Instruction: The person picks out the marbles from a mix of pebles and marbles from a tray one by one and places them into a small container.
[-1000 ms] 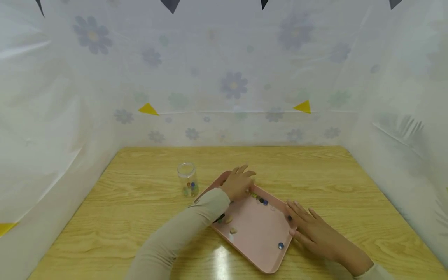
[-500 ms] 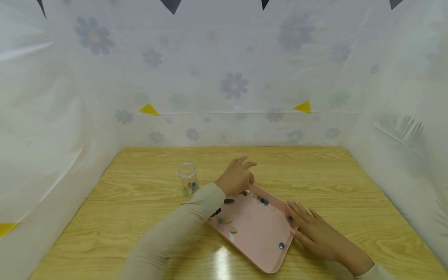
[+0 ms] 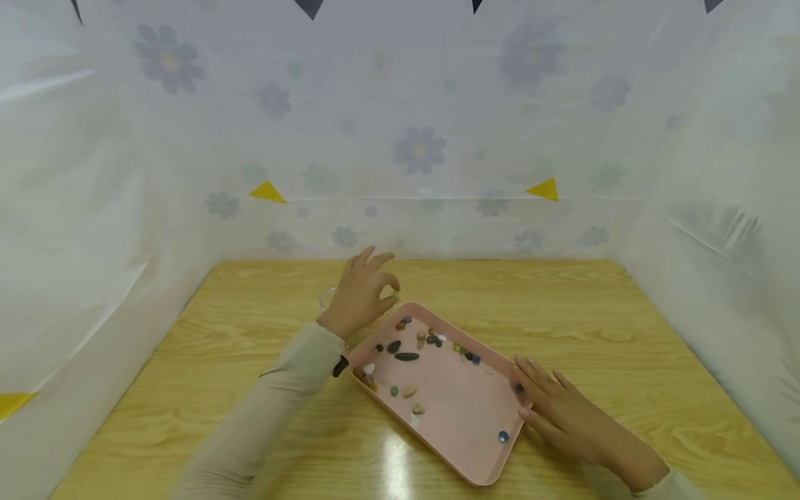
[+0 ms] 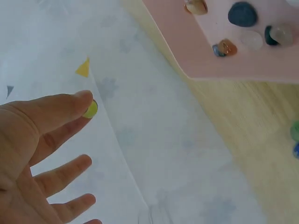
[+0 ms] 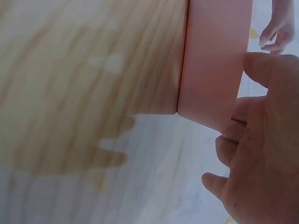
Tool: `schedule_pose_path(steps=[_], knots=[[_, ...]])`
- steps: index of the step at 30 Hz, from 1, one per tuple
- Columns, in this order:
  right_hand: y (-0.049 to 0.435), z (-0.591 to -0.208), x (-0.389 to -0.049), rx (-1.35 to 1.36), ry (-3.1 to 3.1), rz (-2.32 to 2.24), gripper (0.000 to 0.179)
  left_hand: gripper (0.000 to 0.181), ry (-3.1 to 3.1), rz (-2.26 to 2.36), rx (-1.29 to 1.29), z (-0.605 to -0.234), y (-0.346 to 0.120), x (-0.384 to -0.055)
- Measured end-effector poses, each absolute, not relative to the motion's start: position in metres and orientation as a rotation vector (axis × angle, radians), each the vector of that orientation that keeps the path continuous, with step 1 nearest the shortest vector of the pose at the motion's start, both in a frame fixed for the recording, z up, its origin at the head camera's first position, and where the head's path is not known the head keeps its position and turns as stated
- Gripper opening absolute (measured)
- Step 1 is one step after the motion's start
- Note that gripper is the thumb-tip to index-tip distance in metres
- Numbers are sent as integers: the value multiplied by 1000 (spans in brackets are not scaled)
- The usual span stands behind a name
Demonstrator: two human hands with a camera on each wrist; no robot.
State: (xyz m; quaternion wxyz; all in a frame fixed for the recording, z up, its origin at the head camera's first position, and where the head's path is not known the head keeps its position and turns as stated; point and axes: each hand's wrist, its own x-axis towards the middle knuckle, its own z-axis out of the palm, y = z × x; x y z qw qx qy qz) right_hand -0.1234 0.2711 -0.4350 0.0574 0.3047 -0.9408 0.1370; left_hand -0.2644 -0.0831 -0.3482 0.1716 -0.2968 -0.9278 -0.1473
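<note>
My left hand [image 3: 359, 295] is raised past the far left side of the pink tray [image 3: 459, 417]. Between thumb and forefinger it pinches a small yellow-green marble [image 4: 92, 109], while the other fingers are spread. Just behind this hand stands a clear jar [image 3: 322, 298], mostly hidden by it in the head view. Green marbles [image 4: 295, 131] and a blue one show at the right edge of the left wrist view. My right hand [image 3: 565, 420] rests at the tray's right corner, its fingers extended over the rim and its thumb touching the edge.
Inside the tray lie dark oval stones [image 3: 407, 357], pale pebbles [image 3: 409, 392], a blue glass piece [image 3: 503, 436] and several other small coloured stones along the walls. A wooden table [image 3: 250, 417] carries everything, with patterned white sheeting [image 3: 462, 153] at its back and sides.
My left hand has lifted from the tray's far wall and moved left and up towards the jar, holding the marble. The right hand stays at the tray's corner.
</note>
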Motion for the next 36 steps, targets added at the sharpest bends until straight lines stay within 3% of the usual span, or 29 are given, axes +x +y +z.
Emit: schedule_pose_path(steps=[13,36], knots=[[273,-438,-122,932,-2834,390,60,14,-2574,-477,-412,-356,-147,-245],[274,-439,-123,938,-2825,397,61,16,-2620,-473,-359,-363,-153,-241]])
